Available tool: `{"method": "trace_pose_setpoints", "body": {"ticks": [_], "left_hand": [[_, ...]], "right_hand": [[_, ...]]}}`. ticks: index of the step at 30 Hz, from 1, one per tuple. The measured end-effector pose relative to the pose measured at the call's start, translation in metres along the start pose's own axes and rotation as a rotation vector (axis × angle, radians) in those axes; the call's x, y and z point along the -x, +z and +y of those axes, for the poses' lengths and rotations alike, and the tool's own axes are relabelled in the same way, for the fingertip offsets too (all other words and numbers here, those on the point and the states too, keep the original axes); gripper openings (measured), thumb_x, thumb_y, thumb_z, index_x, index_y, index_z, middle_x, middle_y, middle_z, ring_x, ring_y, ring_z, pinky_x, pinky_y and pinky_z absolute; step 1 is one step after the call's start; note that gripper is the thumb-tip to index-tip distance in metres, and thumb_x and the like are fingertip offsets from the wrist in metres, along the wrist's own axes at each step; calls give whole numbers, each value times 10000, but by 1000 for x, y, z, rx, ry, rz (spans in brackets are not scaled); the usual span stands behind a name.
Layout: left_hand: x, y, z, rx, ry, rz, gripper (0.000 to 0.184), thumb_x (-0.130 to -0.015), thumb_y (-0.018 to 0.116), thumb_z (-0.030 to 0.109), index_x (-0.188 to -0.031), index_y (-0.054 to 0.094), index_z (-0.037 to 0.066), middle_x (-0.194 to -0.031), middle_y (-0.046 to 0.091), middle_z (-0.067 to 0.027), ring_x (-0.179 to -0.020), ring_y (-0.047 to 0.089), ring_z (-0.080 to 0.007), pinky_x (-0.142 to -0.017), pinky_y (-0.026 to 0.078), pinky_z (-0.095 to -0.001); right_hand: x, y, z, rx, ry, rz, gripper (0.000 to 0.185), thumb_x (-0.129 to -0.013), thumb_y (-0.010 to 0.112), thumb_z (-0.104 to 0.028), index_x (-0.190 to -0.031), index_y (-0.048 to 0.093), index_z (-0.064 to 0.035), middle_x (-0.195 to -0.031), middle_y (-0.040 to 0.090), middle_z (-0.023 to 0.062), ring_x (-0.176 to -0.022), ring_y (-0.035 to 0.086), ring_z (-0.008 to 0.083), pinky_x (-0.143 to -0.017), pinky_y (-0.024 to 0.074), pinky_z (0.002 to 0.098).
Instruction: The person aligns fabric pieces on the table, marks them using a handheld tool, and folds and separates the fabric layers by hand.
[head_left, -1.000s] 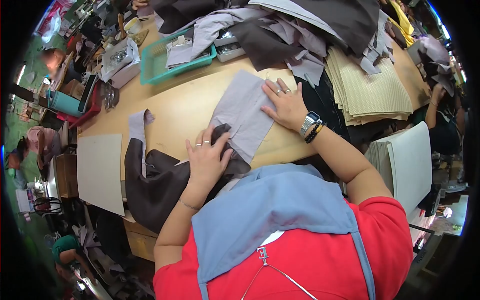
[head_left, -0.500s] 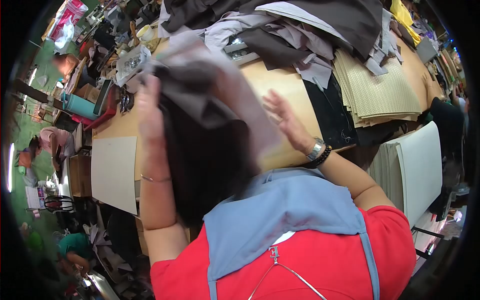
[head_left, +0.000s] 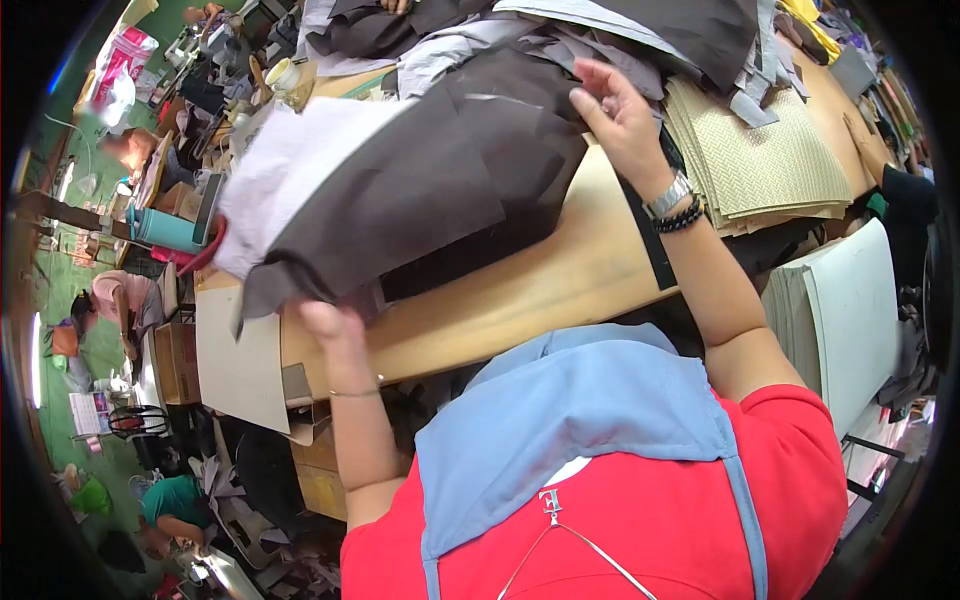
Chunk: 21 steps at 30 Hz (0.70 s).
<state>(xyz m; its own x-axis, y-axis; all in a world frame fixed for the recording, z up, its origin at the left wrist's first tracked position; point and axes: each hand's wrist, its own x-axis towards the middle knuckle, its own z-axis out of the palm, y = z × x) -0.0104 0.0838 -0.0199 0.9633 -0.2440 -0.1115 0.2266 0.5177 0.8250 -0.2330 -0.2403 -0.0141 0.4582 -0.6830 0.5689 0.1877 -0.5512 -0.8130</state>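
Observation:
A large piece of dark brown fabric with pale lilac fabric along its left side hangs spread above the wooden table. My left hand is at its lower left edge, the fingers hidden under the cloth and seemingly closed on it. My right hand, with a watch and dark beads at the wrist, has thumb and fingers curled at the upper right edge of the dark fabric.
Heaped dark and lilac fabric covers the table's far side. Stacked cream textured sheets lie to the right, above a stack of white boards. A pale board lies at left. Another person's hand shows at the top.
The bunched, blurred fabric has swung up and away from my body and spread out over the table. My right hand has risen to its edge; my left hand has moved lower.

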Motion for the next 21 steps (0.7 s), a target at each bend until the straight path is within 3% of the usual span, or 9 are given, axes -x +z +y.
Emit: {"method": "trace_pose_setpoints", "body": {"ticks": [3, 7, 10, 11, 14, 15, 18, 20, 21], "left_hand": [[3, -43, -45, -784, 182, -353, 510, -1004, 467, 363, -1421, 433, 72, -1481, 409, -130, -1333, 427, -287, -1128, 311, -449], [59, -18, -57, -1863, 776, -776, 359, -933, 575, 207, -1268, 587, 81, -1365, 532, -203, -1251, 502, -352, -1076, 323, -497], [43, -13, -52, -1743, 668, -776, 286, -788, 609, 31, -1061, 635, 112, -1243, 607, -149, -1090, 568, -335, -945, 387, -480], [41, -7, -49, -1729, 568, -773, 378, -695, 565, -66, -1027, 645, 95, -1148, 644, -152, -1015, 600, -347, -899, 426, -484], [46, 11, -41, -1377, 540, -764, 368, -709, 553, -63, -1037, 631, 85, -1004, 686, -163, -907, 637, -363, -792, 484, -427], [58, 22, -35, -1231, 421, -755, 336, -733, 531, -80, -1037, 620, 33, -870, 683, -144, -790, 660, -282, -731, 506, -342], [73, 42, -27, -861, 150, -847, 252, -824, 497, -76, -1035, 607, 9, -857, 641, -45, -833, 577, -96, -756, 465, -238], [76, 58, -10, -869, 79, -907, 140, -888, 594, 25, -1022, 608, -15, -855, 614, -1, -824, 521, -58, -742, 463, -232], [73, 63, 1, -927, -2, -971, 160, -887, 629, 62, -1024, 609, -18, -831, 608, -6, -802, 521, -58, -728, 461, -228]], "right_hand": [[36, 1, -10, 160, 111, -261, 376, -892, 704, -218, -1203, 612, -28, -1154, 648, 98, -1077, 604, 194, -950, 468, 325], [79, 14, 3, 381, -14, -496, 420, -821, 755, -300, -1122, 630, -35, -1081, 642, 153, -1028, 600, 321, -914, 476, 383], [92, 23, 2, 436, -127, -553, 530, -764, 791, -362, -1163, 620, -58, -1174, 620, 142, -1111, 566, 326, -963, 436, 466], [94, 27, -1, 432, -56, -610, 604, -732, 810, -394, -1212, 599, -93, -1271, 576, 127, -1199, 526, 327, -1041, 355, 571], [91, 38, -34, 504, -124, -575, 693, -689, 834, -387, -1281, 553, -163, -1387, 499, 89, -1308, 454, 316, -1092, 241, 677], [86, 42, -40, 533, -193, -579, 645, -692, 827, -333, -1260, 567, -170, -1351, 532, 85, -1274, 486, 310, -1086, 262, 669], [80, 49, -45, 537, -277, -624, 518, -697, 790, -171, -1182, 608, -181, -1210, 628, 72, -1147, 582, 296, -1071, 321, 634], [64, 48, -38, 441, -171, -696, 449, -692, 744, -62, -1113, 636, -176, -1071, 690, 64, -1029, 644, 287, -1063, 360, 598], [57, 48, -40, 342, -191, -545, 375, -686, 686, 3, -1029, 654, -147, -887, 707, 63, -878, 673, 294, -1056, 399, 532]]}}
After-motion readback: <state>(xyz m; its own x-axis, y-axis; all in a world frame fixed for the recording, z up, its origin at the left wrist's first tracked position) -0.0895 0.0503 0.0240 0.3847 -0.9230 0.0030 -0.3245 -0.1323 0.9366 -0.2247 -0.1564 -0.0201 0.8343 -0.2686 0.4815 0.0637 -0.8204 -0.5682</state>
